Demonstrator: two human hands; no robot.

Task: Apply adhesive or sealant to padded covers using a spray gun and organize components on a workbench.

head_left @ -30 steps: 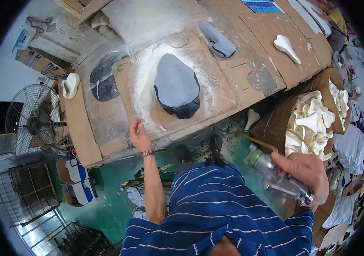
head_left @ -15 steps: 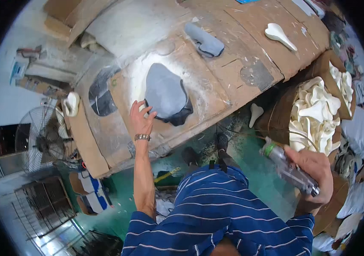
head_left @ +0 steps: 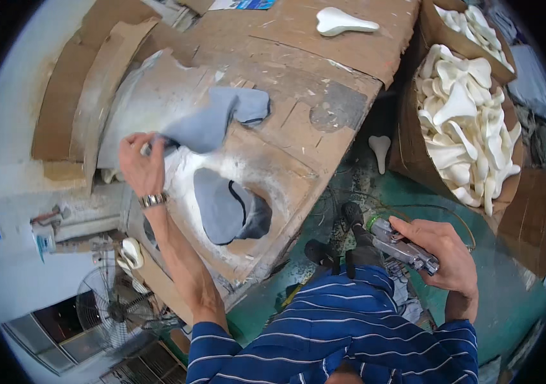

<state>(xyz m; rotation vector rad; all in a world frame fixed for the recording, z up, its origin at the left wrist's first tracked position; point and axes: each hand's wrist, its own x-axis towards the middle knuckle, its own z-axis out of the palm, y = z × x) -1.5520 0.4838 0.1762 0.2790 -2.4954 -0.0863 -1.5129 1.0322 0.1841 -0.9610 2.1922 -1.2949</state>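
My left hand (head_left: 143, 165) pinches the dark edge of a grey fabric cover (head_left: 204, 127). The cover is stretched out to the right over the worktable, its far end close to a folded grey piece (head_left: 252, 106). Nearer to me, another grey cover (head_left: 218, 205) with dark edging lies on a cardboard patch whitened with overspray. My right hand (head_left: 442, 253) is wrapped round a metal spray gun (head_left: 403, 246) with a green fitting, held out over the floor beside the table. The fingers on the gun's far side are hidden.
Cardboard covers the worktable (head_left: 350, 61), where a white saddle-shaped piece (head_left: 345, 23) lies at the back. Right of it stands a cardboard box (head_left: 407, 137) full of similar pieces. One more white piece (head_left: 380, 152) is low beside the box. A hose (head_left: 455, 212) loops across the floor. A fan (head_left: 113, 307) stands at left.
My left hand has taken hold of a grey cover and moved it left and away from the other one. The spray gun remains in my right hand. The whole view has turned.
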